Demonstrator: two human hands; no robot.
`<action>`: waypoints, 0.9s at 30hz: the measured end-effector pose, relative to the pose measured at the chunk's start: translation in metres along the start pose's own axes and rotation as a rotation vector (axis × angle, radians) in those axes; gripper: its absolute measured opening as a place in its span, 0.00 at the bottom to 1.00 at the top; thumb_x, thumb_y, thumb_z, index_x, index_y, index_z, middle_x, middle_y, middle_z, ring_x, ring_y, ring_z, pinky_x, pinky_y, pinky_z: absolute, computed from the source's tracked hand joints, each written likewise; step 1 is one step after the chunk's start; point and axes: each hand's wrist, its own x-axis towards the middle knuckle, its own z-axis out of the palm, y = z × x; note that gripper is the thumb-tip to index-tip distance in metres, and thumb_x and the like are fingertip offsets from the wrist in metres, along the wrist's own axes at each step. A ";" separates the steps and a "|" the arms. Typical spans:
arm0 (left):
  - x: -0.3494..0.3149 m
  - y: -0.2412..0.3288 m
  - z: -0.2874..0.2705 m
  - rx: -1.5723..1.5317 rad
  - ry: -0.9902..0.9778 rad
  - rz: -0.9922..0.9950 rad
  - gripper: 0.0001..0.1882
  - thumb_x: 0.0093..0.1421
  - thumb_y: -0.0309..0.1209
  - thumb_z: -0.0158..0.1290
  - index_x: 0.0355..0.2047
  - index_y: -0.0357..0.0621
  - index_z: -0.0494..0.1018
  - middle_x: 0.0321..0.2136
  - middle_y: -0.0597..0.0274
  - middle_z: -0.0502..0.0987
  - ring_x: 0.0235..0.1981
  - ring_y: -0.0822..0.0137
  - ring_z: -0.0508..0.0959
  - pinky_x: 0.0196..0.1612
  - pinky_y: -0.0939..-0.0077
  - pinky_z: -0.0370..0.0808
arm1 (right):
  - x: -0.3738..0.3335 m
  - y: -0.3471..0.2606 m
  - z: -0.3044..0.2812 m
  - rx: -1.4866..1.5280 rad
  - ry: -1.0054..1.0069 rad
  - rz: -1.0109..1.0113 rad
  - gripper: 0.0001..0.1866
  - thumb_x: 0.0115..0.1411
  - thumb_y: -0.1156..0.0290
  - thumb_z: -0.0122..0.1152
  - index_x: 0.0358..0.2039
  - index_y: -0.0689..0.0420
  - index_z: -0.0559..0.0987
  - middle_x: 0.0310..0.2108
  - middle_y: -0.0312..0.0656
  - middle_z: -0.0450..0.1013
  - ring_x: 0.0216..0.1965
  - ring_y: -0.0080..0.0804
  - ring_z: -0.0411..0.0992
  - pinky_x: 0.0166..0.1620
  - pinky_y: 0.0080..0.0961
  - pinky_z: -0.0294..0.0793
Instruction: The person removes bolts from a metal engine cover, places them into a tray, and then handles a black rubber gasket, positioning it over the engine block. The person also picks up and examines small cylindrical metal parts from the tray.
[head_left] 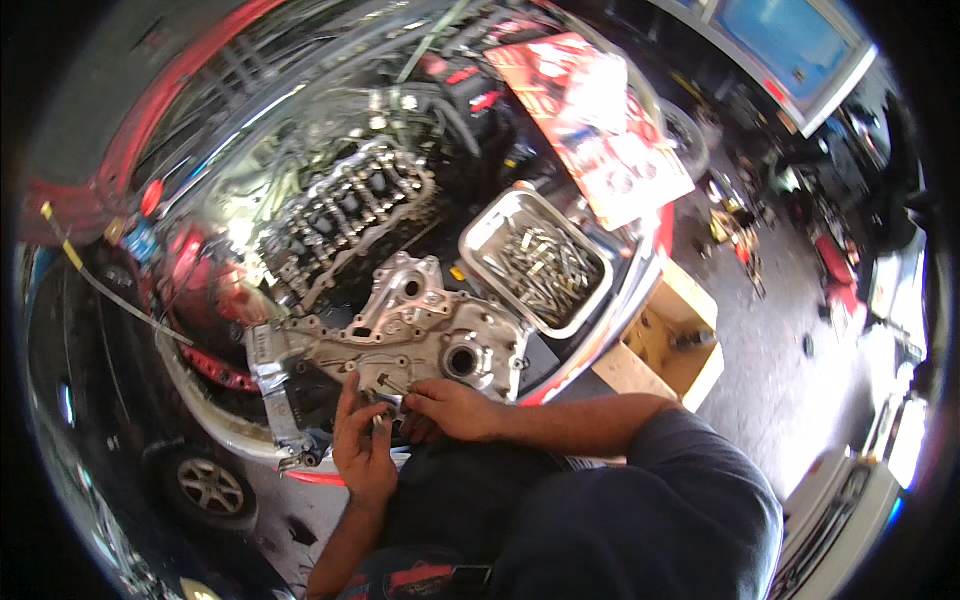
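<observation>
In front of me lies a grey cast-metal engine timing cover with a round opening at its right end. Over its near edge is my left hand, index finger stretched out and the other fingers curled in around something small that I cannot make out. My right hand comes in from the right, thumb and fingers closed. At its fingertips shows a slim bolt, which it seems to pinch. A metal tray of loose bolts stands beyond, to the right of the cover.
Behind the cover sits the opened engine with its cylinder head exposed. A red and white parts package lies at the far right of the bay. An open cardboard box stands beyond the car's edge. A silver bracket is at the left.
</observation>
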 end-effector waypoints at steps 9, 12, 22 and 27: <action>0.012 0.007 0.024 0.172 -0.669 0.145 0.20 0.58 0.19 0.46 0.50 0.37 0.75 0.60 0.40 0.67 0.61 0.46 0.69 0.63 0.60 0.64 | -0.051 0.027 -0.014 0.545 0.138 -0.051 0.20 0.69 0.58 0.51 0.55 0.56 0.69 0.46 0.41 0.71 0.37 0.33 0.75 0.40 0.33 0.76; 0.004 0.002 0.039 -0.192 -0.572 -0.122 0.19 0.65 0.24 0.44 0.55 0.31 0.70 0.60 0.42 0.66 0.61 0.48 0.69 0.62 0.60 0.65 | -0.056 0.031 -0.020 0.064 0.306 -0.165 0.20 0.69 0.59 0.50 0.55 0.58 0.69 0.38 0.43 0.74 0.34 0.32 0.75 0.38 0.35 0.76; 0.006 -0.052 0.069 -0.969 -0.322 -1.048 0.13 0.70 0.37 0.45 0.47 0.42 0.70 0.39 0.61 0.77 0.44 0.62 0.76 0.51 0.64 0.71 | -0.067 -0.024 -0.032 -0.877 0.229 0.055 0.15 0.62 0.59 0.53 0.39 0.56 0.80 0.36 0.51 0.78 0.41 0.48 0.78 0.43 0.44 0.78; 0.004 -0.037 0.052 -0.547 -0.207 -0.874 0.11 0.66 0.29 0.49 0.49 0.45 0.69 0.29 0.70 0.71 0.24 0.76 0.68 0.25 0.79 0.66 | -0.013 -0.031 -0.157 -1.143 0.684 -0.020 0.13 0.58 0.60 0.59 0.36 0.55 0.81 0.36 0.47 0.77 0.40 0.45 0.78 0.43 0.39 0.79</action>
